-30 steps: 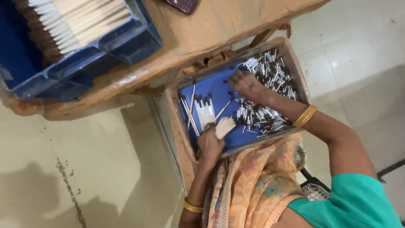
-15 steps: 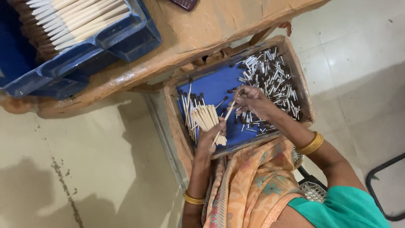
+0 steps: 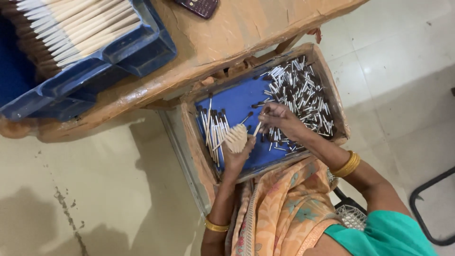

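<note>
Stick bundle [image 3: 235,138] gripped in left hand [image 3: 235,159] – right hand [image 3: 279,119] pinching one stick [image 3: 257,128]

A dark handset [image 3: 198,6] with a keypad lies at the wooden table's [image 3: 237,33] far edge.

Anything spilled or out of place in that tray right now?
Nothing spilled. Loose sticks lie jumbled at the wooden tray's far end, all inside its rim. The left hand holds a neat bundle; the right hand pinches one stick.
</note>
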